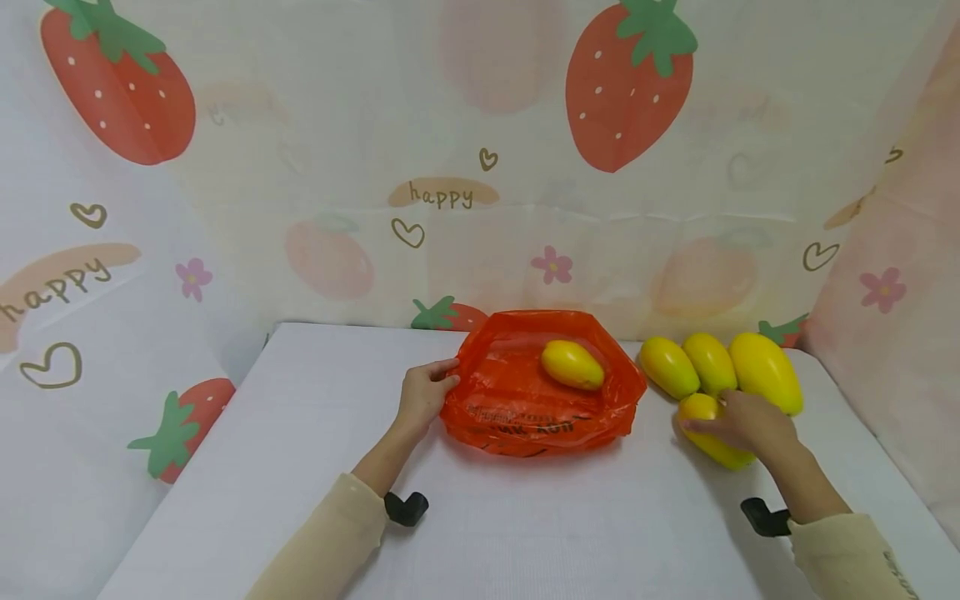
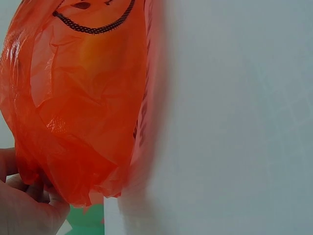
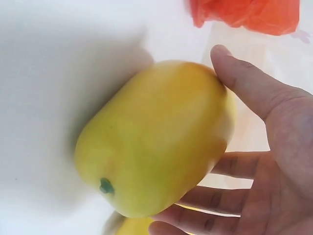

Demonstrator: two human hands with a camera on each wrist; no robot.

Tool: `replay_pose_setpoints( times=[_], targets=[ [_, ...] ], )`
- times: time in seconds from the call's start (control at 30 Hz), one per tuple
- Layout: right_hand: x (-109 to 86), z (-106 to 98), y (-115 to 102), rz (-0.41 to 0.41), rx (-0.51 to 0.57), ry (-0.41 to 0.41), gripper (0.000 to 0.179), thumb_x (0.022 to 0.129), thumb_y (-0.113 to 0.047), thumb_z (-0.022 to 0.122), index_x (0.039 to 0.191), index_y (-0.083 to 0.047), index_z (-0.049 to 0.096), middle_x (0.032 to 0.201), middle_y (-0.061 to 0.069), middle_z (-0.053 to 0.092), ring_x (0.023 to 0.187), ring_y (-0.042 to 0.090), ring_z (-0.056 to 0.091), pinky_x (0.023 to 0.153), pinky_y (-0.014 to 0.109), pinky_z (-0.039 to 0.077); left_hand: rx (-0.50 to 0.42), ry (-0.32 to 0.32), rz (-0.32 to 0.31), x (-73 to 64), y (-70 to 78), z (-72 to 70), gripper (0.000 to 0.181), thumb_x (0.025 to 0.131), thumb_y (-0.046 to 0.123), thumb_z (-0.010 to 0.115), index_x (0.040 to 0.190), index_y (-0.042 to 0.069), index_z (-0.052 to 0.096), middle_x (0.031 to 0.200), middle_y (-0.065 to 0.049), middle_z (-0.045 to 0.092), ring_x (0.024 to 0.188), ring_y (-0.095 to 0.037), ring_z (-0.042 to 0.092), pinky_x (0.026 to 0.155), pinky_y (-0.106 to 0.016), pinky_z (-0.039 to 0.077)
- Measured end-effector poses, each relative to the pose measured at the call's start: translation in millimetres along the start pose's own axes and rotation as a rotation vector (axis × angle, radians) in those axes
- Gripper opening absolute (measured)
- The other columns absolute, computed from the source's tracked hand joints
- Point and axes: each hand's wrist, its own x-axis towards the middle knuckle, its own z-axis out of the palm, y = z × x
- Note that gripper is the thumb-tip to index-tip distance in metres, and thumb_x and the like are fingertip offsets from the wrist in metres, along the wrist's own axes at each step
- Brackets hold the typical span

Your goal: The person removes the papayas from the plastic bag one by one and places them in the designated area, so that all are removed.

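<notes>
A red plastic bag (image 1: 540, 437) lies on the table with its mouth spread wide, dark print on its front. Inside it rests one yellow mango (image 1: 572, 365). My left hand (image 1: 423, 393) pinches the bag's left edge between thumb and fingers; part of the fingers is hidden by the plastic in the left wrist view. To the right of the bag, my right hand (image 1: 757, 421) grips a yellow-green mango (image 3: 156, 137), thumb on one side and fingers curved around the other. A small green stem nub shows at its end.
Behind the right hand sit three more yellow fruits: a smaller mango (image 1: 669, 367), another mango (image 1: 708, 362) and a larger one (image 1: 767, 372). The white table (image 1: 337, 358) ends against a strawberry-print curtain (image 1: 330, 150). Black straps sit at both wrists.
</notes>
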Motion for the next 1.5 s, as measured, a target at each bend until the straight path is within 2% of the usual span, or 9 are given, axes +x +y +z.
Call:
replay_pose_setpoints(
  times=[0.17, 0.33, 0.53, 0.73, 0.9, 1.1, 1.27, 1.5],
  targets=[
    [4.0, 2, 1, -0.025, 0.01, -0.007, 0.088, 0.079, -0.065, 0.066, 0.118, 0.013, 0.054, 0.097, 0.025, 0.064, 0.082, 0.035, 0.057, 0.073, 0.05, 0.051, -0.007, -0.004, -0.007, 0.0, 1.0, -0.5, 0.032, 0.096, 0.009, 0.058, 0.127, 0.007, 0.065, 0.129, -0.014, 0.064, 0.11, -0.026, 0.06, 0.098, -0.038, 0.054],
    [3.4, 0, 1, -0.017, 0.013, -0.053, 0.1, 0.08, -0.066, 0.064, 0.132, 0.016, 0.043, 0.116, 0.037, 0.057, 0.095, 0.044, 0.056, 0.086, 0.062, 0.048, 0.001, -0.003, -0.003, -0.7, 1.7, -0.4, 0.032, 0.095, 0.008, 0.059, 0.126, 0.007, 0.066, 0.128, -0.015, 0.064, 0.108, -0.026, 0.059, 0.096, -0.037, 0.055],
    [0.2, -4, 0, -0.008, 0.07, -0.071, 0.104, 0.08, -0.066, 0.065, 0.136, 0.017, 0.038, 0.124, 0.04, 0.052, 0.1, 0.047, 0.055, 0.09, 0.065, 0.046, -0.001, -0.004, -0.006, -0.9, 2.4, 0.4, 0.032, 0.095, 0.009, 0.059, 0.126, 0.007, 0.066, 0.129, -0.014, 0.064, 0.11, -0.027, 0.06, 0.098, -0.038, 0.054],
    [-4.8, -17, 0, -0.031, 0.105, -0.063, 0.105, 0.082, -0.066, 0.063, 0.139, 0.018, 0.034, 0.121, 0.041, 0.054, 0.099, 0.046, 0.056, 0.084, 0.058, 0.052, -0.005, -0.005, -0.014, -0.1, 2.0, 0.8, 0.032, 0.096, 0.009, 0.059, 0.127, 0.007, 0.065, 0.13, -0.014, 0.064, 0.11, -0.026, 0.059, 0.098, -0.039, 0.053],
    [-9.9, -34, -9, -0.1, 0.168, 0.013, 0.095, 0.086, -0.059, 0.063, 0.141, 0.013, 0.035, 0.124, 0.041, 0.051, 0.104, 0.049, 0.055, 0.081, 0.056, 0.054, 0.003, -0.005, -0.006, 0.4, 1.1, 1.1, 0.032, 0.096, 0.009, 0.059, 0.127, 0.007, 0.065, 0.129, -0.014, 0.064, 0.109, -0.026, 0.059, 0.098, -0.038, 0.054],
    [-10.4, -47, -24, -0.181, 0.198, 0.128, 0.087, 0.087, -0.053, 0.065, 0.142, 0.008, 0.037, 0.131, 0.036, 0.048, 0.114, 0.051, 0.05, 0.088, 0.062, 0.05, -0.002, -0.004, 0.0, 0.9, 2.4, -0.2, 0.032, 0.096, 0.009, 0.059, 0.127, 0.007, 0.065, 0.128, -0.014, 0.064, 0.109, -0.026, 0.059, 0.098, -0.038, 0.054],
    [-9.3, -53, -40, -0.237, 0.232, 0.166, 0.083, 0.088, -0.049, 0.067, 0.145, 0.002, 0.036, 0.138, 0.03, 0.046, 0.12, 0.049, 0.046, 0.093, 0.065, 0.046, 0.0, -0.003, 0.006, 1.3, 3.5, -1.2, 0.032, 0.096, 0.009, 0.059, 0.127, 0.007, 0.065, 0.128, -0.015, 0.064, 0.109, -0.026, 0.059, 0.098, -0.039, 0.053],
    [-3.0, -59, -63, -0.29, 0.239, 0.181, 0.084, 0.085, -0.05, 0.069, 0.146, -0.002, 0.037, 0.139, 0.027, 0.045, 0.121, 0.045, 0.045, 0.092, 0.062, 0.049, -0.004, -0.002, -0.013, 0.2, 3.5, -1.3, 0.031, 0.096, 0.009, 0.059, 0.126, 0.008, 0.066, 0.128, -0.014, 0.064, 0.108, -0.026, 0.059, 0.098, -0.038, 0.054]
  ],
)
